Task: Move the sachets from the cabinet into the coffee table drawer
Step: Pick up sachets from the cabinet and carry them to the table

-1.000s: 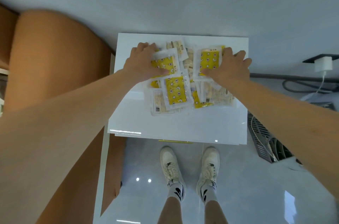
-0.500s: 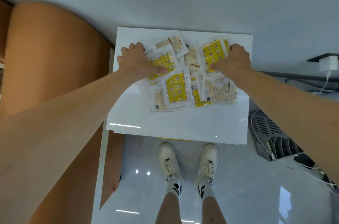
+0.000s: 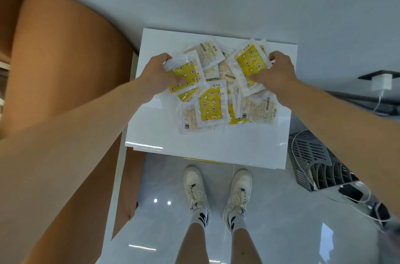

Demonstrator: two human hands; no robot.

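A white cabinet top [image 3: 207,142] stood against a pale wall, over a glossy grey floor, and it served as the landmark for everything else. On it lay a loose heap of sachets [image 3: 218,90], yellow-printed and clear-edged, overlapping one another toward the wall side of the top.

The left hand [image 3: 159,75] had its fingers curled round the left edge of the heap, thumb pressed on a yellow sachet [image 3: 186,75], pinching it with others beneath. The right hand [image 3: 275,73] gripped another yellow sachet [image 3: 251,62] at the heap's right edge, tilted up off the pile. The two hands seemed set at opposite sides so as to gather the heap inward and lift it as one bundle, rather than packet by packet.

Left of the cabinet top rose a brown rounded panel [image 3: 60,64]; right of it sat a grey slotted rack [image 3: 313,166] with white cables [image 3: 303,155]. White shoes [image 3: 216,188] stood in front. The coffee table drawer was not in view.
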